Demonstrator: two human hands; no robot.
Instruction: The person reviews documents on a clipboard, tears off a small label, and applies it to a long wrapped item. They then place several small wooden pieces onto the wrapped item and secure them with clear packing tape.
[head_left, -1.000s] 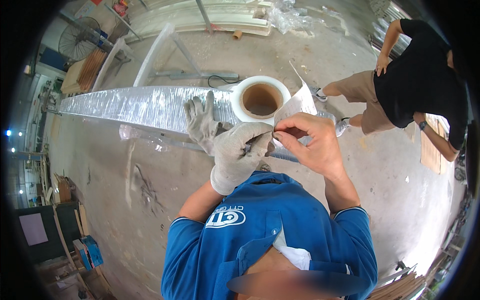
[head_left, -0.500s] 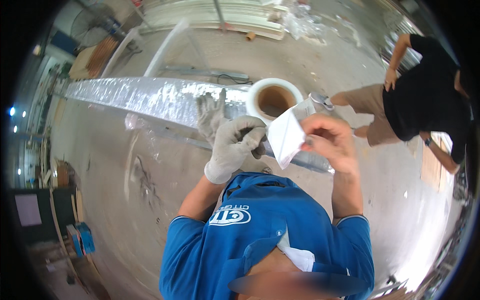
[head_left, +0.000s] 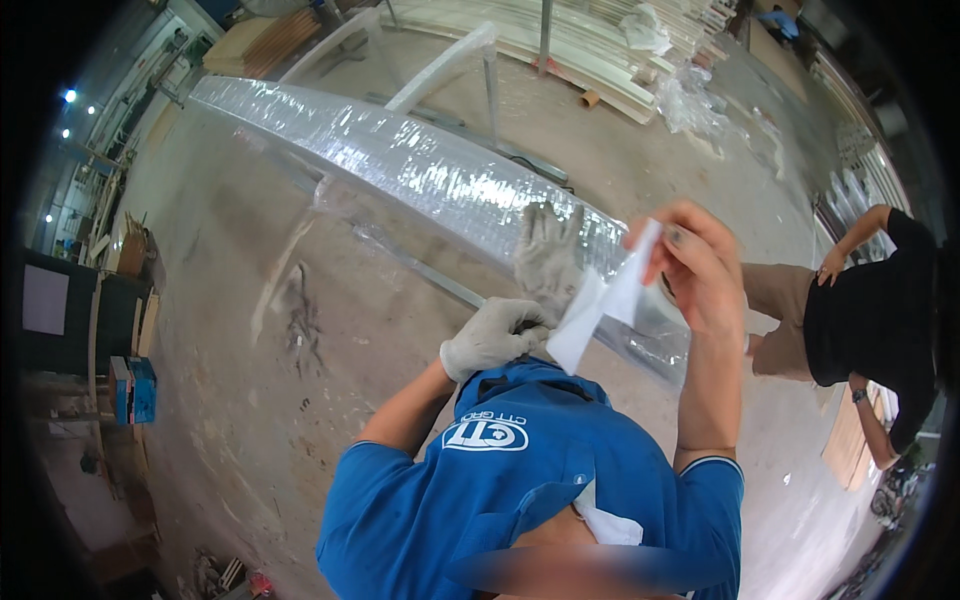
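- Pinching a white sheet [head_left: 600, 310]: bare right hand [head_left: 700, 270] grips its top, gloved left hand [head_left: 495, 335] closed at its lower corner.
- Spare glove [head_left: 548, 255] lies just behind, on the wrapped beam [head_left: 400, 165].
- Bystander [head_left: 860, 320] far right.

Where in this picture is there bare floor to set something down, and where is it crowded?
Bare concrete floor lies left of the gloved left hand, between the long wrapped bundle and the dark shelving. It is crowded where both hands meet at the white strip held by the right hand, and beside the crouching person.
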